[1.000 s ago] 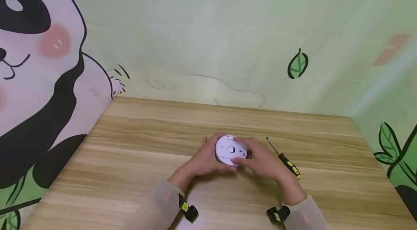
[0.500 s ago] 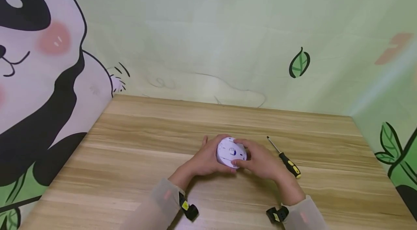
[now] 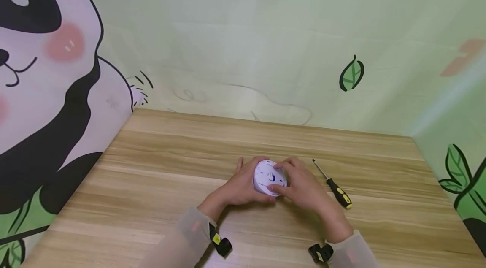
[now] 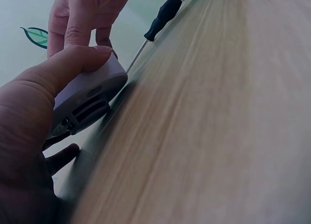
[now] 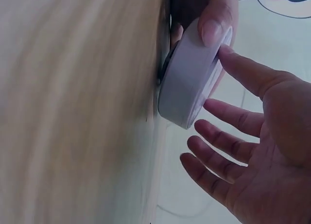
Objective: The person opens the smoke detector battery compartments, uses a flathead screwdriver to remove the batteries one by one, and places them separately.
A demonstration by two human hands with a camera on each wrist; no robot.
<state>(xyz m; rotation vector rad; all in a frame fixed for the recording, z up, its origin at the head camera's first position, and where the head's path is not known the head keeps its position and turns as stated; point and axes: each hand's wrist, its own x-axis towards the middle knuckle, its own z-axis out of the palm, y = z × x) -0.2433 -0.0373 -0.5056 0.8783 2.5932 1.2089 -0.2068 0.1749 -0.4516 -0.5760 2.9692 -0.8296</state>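
Over the middle of the table I hold a round white smoke detector, its flat slotted face turned up toward me. My left hand grips it by the side, thumb along the near rim and fingers behind. In the left wrist view, dark vents show on the underside of the detector. My right hand touches the slotted face with thumb and index fingertips set apart. The other fingers of this right hand are spread and slightly bent beside the disc in the right wrist view.
A black and yellow screwdriver lies on the wooden table just right of my right hand, tip pointing away. A green wall with a panda and leaves printed on it rises behind the table.
My right thumb and index finger have shifted inward from the detector's edge onto its face. The left hand keeps its grip, the detector turned slightly. The screwdriver has stayed put.
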